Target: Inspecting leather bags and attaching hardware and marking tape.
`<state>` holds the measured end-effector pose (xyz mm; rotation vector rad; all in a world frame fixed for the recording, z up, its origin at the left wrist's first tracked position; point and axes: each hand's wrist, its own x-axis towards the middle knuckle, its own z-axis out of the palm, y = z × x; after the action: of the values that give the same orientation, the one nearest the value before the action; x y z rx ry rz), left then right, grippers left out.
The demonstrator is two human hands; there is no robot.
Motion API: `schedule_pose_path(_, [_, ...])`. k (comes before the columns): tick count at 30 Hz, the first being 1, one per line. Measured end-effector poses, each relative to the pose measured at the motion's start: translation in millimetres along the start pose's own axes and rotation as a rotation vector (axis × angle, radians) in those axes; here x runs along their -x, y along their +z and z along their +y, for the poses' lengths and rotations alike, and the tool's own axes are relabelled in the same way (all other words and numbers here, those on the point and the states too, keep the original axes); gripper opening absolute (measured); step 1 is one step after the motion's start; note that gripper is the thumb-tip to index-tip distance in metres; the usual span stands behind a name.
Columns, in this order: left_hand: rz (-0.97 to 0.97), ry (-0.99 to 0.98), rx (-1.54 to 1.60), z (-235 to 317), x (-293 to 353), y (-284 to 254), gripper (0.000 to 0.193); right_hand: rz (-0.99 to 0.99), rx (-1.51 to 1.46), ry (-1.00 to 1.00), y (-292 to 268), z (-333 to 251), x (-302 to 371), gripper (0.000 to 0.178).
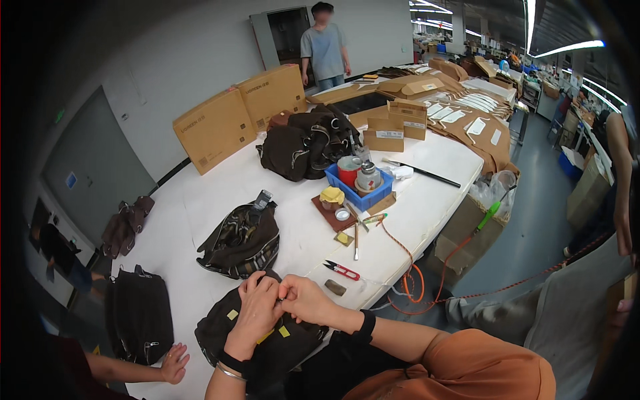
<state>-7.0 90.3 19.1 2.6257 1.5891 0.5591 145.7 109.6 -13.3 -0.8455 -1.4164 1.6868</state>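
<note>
A dark brown fabric bag (217, 325) lies on the table in front of me, with several small yellow stickers (285, 331) on it. Over its upper part my two hands meet. The fingers of my left hand (256, 305) are bent and closed, and those of my right hand (305, 300) are pinched against them. A small dark piece shows between the fingertips, too small to name. Just beyond my right hand lie red-handled thread snips (343, 270) and a grey-brown block (335, 287).
Another dark bag (243, 240) lies ahead; a third (139, 313) stands left, near another person's hand (175, 364). A blue bin (363, 197) holds jars. An orange cord (413, 293) hangs at the table's right edge. A pile of dark bags (308, 147) and cardboard boxes (217, 130) stand farther back.
</note>
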Motion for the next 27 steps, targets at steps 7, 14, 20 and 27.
schedule_pose_path(7, [0.173, -0.035, 0.006, -18.5, -0.2, -14.6, 0.016, 0.022, 0.195, -0.029, -16.0, 16.3, 12.9, 0.009])
schedule_pose_path(14, [0.163, -0.058, 0.072, -9.4, 2.8, -4.6, 0.018, -0.022, 0.471, -0.223, -36.6, 15.3, 4.9, 0.012])
schedule_pose_path(20, [0.035, -0.087, 0.127, -6.1, 3.7, -7.8, 0.023, -0.202, 0.102, -0.147, -42.5, 26.3, 1.2, 0.013])
schedule_pose_path(27, [0.035, -0.059, 0.128, -8.3, -1.2, 2.1, 0.014, -0.192, -0.022, -0.131, -41.9, 39.1, 1.7, 0.015])
